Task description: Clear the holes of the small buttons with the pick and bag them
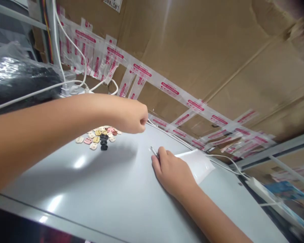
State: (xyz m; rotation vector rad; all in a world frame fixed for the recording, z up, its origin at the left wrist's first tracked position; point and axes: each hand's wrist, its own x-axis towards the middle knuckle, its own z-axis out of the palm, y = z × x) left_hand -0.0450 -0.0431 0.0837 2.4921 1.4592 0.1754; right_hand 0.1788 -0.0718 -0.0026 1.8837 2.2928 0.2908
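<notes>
My left hand (135, 116) is closed in a fist above the grey-white tabletop (111, 202); its fingertips are turned away, so anything inside is hidden. Below and left of it lies a pile of small buttons (96, 139) in cream, yellow, pink and brown, partly covered by my forearm. Several black buttons (104, 142) sit in a short row at the pile's near side. My right hand (171, 168) rests on the table at the right, its fingers closed round a thin metal tool (154, 151) whose tip points up and left. A white sheet or bag (196, 163) lies just beyond that hand.
Brown cardboard (192, 50) with red-and-clear tape stands behind the table. White cables run along the back edge. A power strip (271, 199) is at the right, off the table's side. Dark items in clear plastic (20, 77) lie at the far left.
</notes>
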